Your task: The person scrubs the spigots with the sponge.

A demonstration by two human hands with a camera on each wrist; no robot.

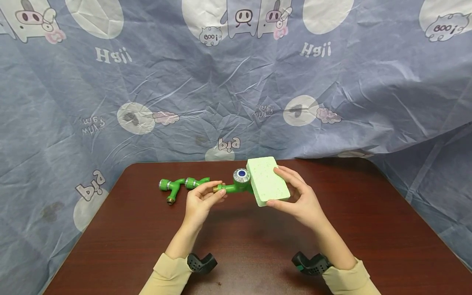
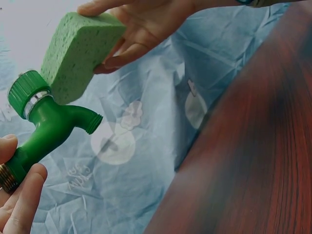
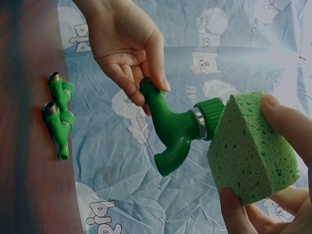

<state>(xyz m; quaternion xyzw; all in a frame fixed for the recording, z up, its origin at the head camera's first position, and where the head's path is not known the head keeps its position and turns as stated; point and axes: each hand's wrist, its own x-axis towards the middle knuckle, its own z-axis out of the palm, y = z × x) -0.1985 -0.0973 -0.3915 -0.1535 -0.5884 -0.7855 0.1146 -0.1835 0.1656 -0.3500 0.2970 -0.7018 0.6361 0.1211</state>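
Observation:
A green tap (image 2: pixel 51 122) with a ribbed knob and a brass threaded end is held up above the table. My left hand (image 1: pixel 200 203) pinches it near the threaded end between thumb and fingers. In my right hand (image 1: pixel 300 196) is a light green sponge (image 1: pixel 267 180), a thick porous block gripped by its edges. The sponge is right beside the tap's knob (image 3: pixel 210 118) and seems to touch it in the right wrist view. From the head view, the sponge hides part of the tap's spout side.
Two more green taps lie on the dark brown table (image 1: pixel 147 246) at the back left: one tap (image 1: pixel 171 189) farther left, another tap (image 1: pixel 195 182) partly behind my left hand. A blue patterned cloth (image 1: pixel 206 90) hangs behind the table.

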